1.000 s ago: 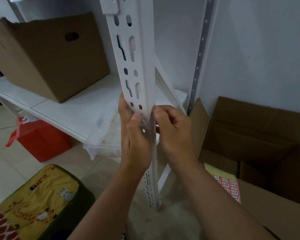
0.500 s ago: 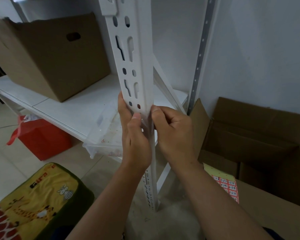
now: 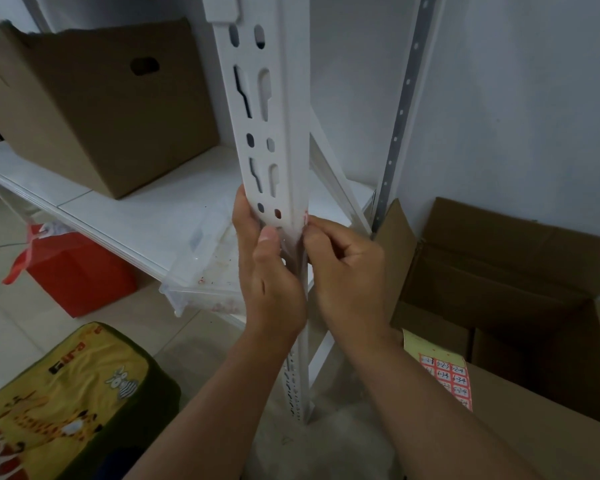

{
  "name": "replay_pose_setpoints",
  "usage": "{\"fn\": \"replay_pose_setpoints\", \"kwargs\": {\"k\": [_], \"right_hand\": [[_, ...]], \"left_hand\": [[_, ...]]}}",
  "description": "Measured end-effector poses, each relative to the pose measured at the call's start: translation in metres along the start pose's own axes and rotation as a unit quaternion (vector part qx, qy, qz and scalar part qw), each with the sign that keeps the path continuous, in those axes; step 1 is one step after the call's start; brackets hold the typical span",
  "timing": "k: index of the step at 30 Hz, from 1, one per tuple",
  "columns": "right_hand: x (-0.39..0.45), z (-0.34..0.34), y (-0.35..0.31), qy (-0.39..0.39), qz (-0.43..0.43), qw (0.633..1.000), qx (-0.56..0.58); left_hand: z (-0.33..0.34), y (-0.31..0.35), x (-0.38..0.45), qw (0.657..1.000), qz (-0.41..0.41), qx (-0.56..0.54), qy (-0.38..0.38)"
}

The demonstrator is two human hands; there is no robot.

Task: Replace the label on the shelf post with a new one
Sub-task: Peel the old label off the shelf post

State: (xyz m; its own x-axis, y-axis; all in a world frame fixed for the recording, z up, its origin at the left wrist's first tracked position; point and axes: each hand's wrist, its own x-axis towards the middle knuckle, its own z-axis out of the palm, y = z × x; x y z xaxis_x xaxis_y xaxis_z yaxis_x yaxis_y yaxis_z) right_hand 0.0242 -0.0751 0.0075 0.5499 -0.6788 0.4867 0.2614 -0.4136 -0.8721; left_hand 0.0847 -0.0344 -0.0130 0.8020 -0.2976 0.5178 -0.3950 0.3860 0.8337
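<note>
A white slotted shelf post [image 3: 274,133] runs down the middle of the head view. My left hand [image 3: 269,275] grips the post from the left, thumb pressed on its front face. My right hand [image 3: 343,271] is at the post's right edge, its thumb and fingers curled and pinching a small red-and-white label [image 3: 305,218] there; only a sliver of the label shows. A yellow sheet of red labels with handwritten numbers [image 3: 444,372] lies on a cardboard box at the lower right.
A closed cardboard box [image 3: 94,102] stands on the white shelf board [image 3: 146,216]. A clear plastic tray [image 3: 205,271] juts off the shelf edge by my left hand. Below sit a red box [image 3: 80,275] and a yellow-green cushion [image 3: 70,400]. An open cardboard box [image 3: 499,271] fills the right.
Both hands have shifted slightly up the post. My right thumb and fingers now sit at the post's edge with a sliver of label showing.
</note>
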Motion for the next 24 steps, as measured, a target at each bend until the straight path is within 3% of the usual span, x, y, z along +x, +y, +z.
{"fn": "replay_pose_setpoints", "kwargs": {"k": [5,13,24], "right_hand": [[0.0036,0.0001,-0.0011,-0.02,-0.018,1.0,0.017],[0.0066,-0.0026,0.0065,-0.021,-0.071,0.997,-0.023],[0.0096,-0.0034,-0.0002,-0.033,-0.001,0.998,0.047]], "left_hand": [[0.0016,-0.0053,0.0057,0.999,0.008,0.019,0.046],[0.0051,-0.0052,0.0053,0.998,-0.001,0.014,0.054],[0.0061,-0.0003,0.0033,0.998,-0.009,0.031,0.061]]}}
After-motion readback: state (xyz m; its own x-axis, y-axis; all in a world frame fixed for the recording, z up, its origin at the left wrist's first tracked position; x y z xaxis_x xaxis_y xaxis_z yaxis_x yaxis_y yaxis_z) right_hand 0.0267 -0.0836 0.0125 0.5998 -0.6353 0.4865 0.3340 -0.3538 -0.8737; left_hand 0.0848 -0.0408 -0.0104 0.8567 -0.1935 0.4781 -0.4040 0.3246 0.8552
